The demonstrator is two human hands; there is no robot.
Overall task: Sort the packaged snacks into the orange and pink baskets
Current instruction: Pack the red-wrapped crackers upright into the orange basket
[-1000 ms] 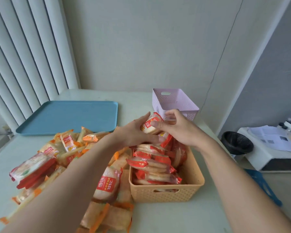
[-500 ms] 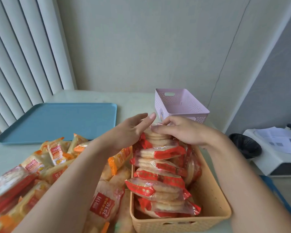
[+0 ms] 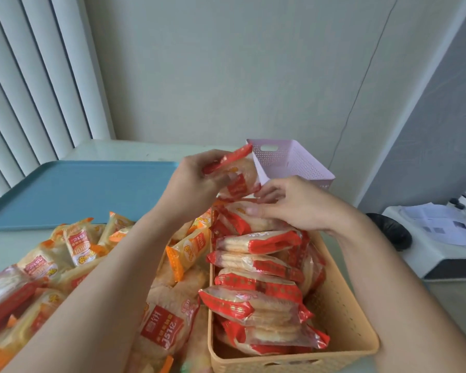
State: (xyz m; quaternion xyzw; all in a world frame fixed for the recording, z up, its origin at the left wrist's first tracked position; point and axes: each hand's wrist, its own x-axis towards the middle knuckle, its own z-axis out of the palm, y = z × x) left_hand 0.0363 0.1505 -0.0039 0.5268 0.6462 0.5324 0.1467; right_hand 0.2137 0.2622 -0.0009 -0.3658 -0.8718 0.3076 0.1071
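While the near edge of the table (image 3: 441,305) shows two bare forearms reaching in, the orange basket (image 3: 347,327) sits near right, packed with red-wrapped rice crackers (image 3: 256,300) stacked in a row on edge. Left of it lies the loose pile of orange-wrapped snacks (image 3: 76,249), spilling right up against the basket's left wall, with a few red-edged packs at the far left of the heap. Further in, at the far end of the basket, the right hand (image 3: 299,205) curls down over the top of the stack, fingertips pressing on the last packet there. Just beyond, the left hand (image 3: 197,181) grips a single red packet (image 3: 234,176) above the row, thumb and fingers pinching its left end, the packet tilted. Behind the hands stands the pink basket (image 3: 293,162), far right on the table; what it holds is hidden from view. Far left, a blue tray (image 3: 78,189) lies flat.
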